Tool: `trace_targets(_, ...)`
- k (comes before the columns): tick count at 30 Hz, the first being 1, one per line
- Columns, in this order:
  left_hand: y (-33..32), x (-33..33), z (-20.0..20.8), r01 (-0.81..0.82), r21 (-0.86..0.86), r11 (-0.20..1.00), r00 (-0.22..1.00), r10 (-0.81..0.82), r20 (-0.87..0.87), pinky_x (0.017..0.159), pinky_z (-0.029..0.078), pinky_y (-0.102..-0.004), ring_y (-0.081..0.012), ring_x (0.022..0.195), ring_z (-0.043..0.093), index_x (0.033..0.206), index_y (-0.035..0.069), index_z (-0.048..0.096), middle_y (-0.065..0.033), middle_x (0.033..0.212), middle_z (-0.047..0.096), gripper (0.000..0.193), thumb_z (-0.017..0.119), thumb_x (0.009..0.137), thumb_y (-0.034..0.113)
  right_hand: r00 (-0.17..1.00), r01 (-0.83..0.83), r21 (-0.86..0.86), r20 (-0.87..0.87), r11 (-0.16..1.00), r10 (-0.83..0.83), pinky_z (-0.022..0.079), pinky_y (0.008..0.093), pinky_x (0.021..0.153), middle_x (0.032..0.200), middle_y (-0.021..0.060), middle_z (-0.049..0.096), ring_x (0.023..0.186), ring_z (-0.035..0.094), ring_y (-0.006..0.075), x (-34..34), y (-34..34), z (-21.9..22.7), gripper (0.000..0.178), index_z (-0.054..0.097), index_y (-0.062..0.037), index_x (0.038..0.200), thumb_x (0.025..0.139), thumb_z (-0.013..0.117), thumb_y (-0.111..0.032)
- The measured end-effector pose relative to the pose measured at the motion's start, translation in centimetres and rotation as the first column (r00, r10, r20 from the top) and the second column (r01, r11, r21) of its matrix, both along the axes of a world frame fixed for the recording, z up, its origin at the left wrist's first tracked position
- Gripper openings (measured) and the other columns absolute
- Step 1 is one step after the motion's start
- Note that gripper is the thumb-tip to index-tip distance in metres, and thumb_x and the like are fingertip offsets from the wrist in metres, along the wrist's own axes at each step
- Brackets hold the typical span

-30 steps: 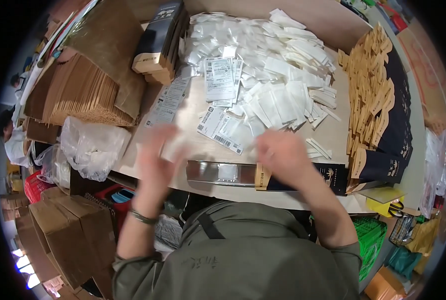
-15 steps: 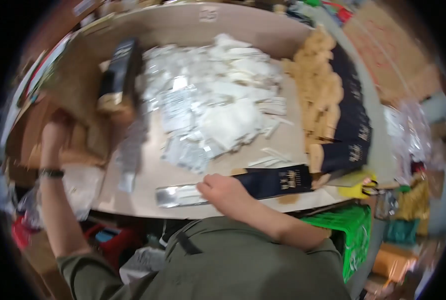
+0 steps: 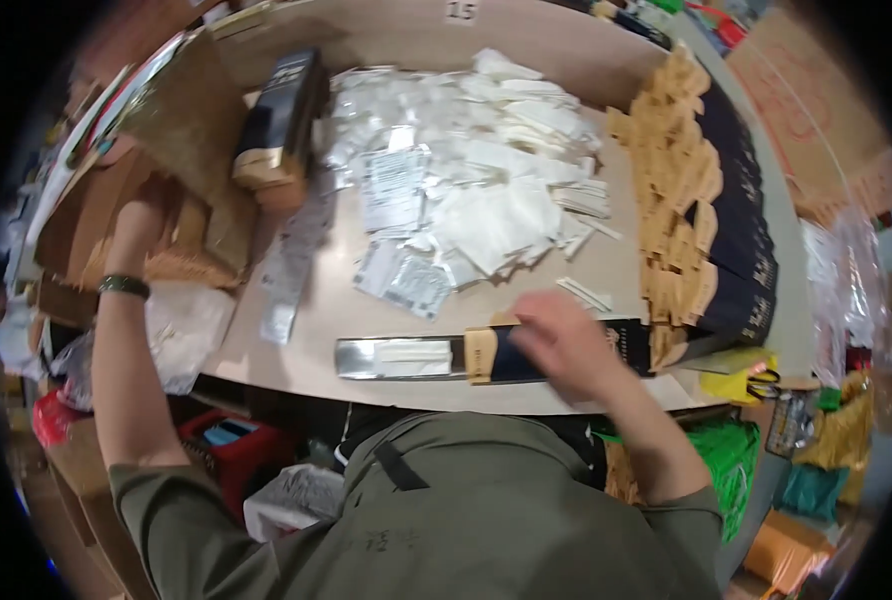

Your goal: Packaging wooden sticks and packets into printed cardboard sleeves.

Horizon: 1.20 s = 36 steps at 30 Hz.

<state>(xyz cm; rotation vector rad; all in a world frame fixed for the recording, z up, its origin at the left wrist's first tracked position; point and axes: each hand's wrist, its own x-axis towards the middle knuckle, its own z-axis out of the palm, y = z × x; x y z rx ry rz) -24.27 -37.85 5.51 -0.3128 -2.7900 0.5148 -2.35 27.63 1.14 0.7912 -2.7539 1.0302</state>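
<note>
At the left, my left hand (image 3: 142, 222) reaches down into an open cardboard box (image 3: 191, 240), and its fingers are hidden inside. My right hand (image 3: 564, 340) is over a long black sleeve (image 3: 506, 352) with a tan end, near the table's front edge. Motion blurs its fingers, so I cannot tell whether they grip the sleeve. A shiny silver tray or pouch (image 3: 361, 358) sticks out of the sleeve's left end, with white strips (image 3: 416, 357) lying on it. Behind my right hand lie a few loose white sticks (image 3: 584, 295).
A heap of white packets (image 3: 496, 220) and clear sachets (image 3: 396, 190) covers the table's middle. Black-and-tan sleeves (image 3: 681, 210) are stacked along the right side. A black box (image 3: 281, 120) stands at the back left. Yellow-handled scissors (image 3: 763, 383) lie at the right edge.
My right hand has moved right, from the silver piece to over the black sleeve. The sleeve's tan end now shows. My left hand remains in the box. The whole view has shifted slightly.
</note>
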Motion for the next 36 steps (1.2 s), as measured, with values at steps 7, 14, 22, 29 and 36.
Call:
trace_targets(7,9.7,8.1,3.1,-0.183,0.55,0.815,0.92,0.339,-0.196,0.085,0.051,-0.0435,-0.0382,0.097,0.065,0.119,0.0,0.059,-0.0237,0.106,0.066,0.026,0.051,0.097,0.012,0.96,-0.27,0.22,-0.019,0.937,0.281,0.037,0.0493,0.107,0.143,0.0214,0.045,0.132,0.044,0.0369,1.6,-4.4,-4.6,0.048,0.06,-0.0175,0.129,0.083,0.072,-0.024)
trace_targets(14,11.8,6.7,5.2,-0.343,0.591,0.73,0.881,0.468,-0.067,0.08,0.052,-0.0392,-0.0337,0.095,0.068,0.108,0.002,0.068,-0.0185,0.1,0.071,0.034,0.065,0.09,0.03,0.948,-0.316,0.173,0.017,0.933,0.318,0.039,0.0499,0.104,0.138,0.0238,0.048,0.127,0.047,0.0421,2.0,-4.8,-3.8,0.056,0.059,-0.0128,0.128,0.076,0.077,-0.023)
trace_targets(22,9.9,-0.2,3.8,-0.25,0.181,0.951,0.942,0.195,0.274,0.081,0.051,-0.0433,-0.0408,0.094,0.064,0.102,0.005,0.069,-0.0238,0.101,0.068,0.036,0.063,0.088,0.038,0.972,-0.217,0.144,-0.058,0.965,0.227,0.044,0.0474,0.1,0.134,0.0238,0.051,0.121,0.052,0.0416,2.2,-5.1,-3.0,0.058,0.059,-0.0057,0.125,0.073,0.079,-0.02)
trace_targets(29,11.1,0.3,4.7,-0.196,0.295,0.935,0.967,0.135,0.216,0.078,0.053,-0.0476,-0.042,0.093,0.065,0.099,0.002,0.072,-0.026,0.1,0.068,0.034,0.061,0.089,0.032,0.978,-0.198,0.167,-0.037,0.966,0.207,0.044,0.0468,0.099,0.132,0.0226,0.053,0.121,0.053,0.0388,1.8,-5.0,-3.4,0.054,0.06,-0.006,0.124,0.075,0.078,-0.019)
trace_targets(36,12.6,1.5,4.0,-0.103,0.298,0.949,0.994,0.086,0.07,0.079,0.052,-0.049,-0.043,0.094,0.065,0.095,0.0,0.07,-0.0259,0.096,0.068,0.026,0.056,0.09,0.022,0.977,-0.191,0.163,-0.058,0.968,0.203,0.043,0.0479,0.101,0.131,0.023,0.053,0.12,0.053,0.04,2.2,-5.0,-3.0,0.057,0.058,-0.005,0.126,0.075,0.078,-0.019)
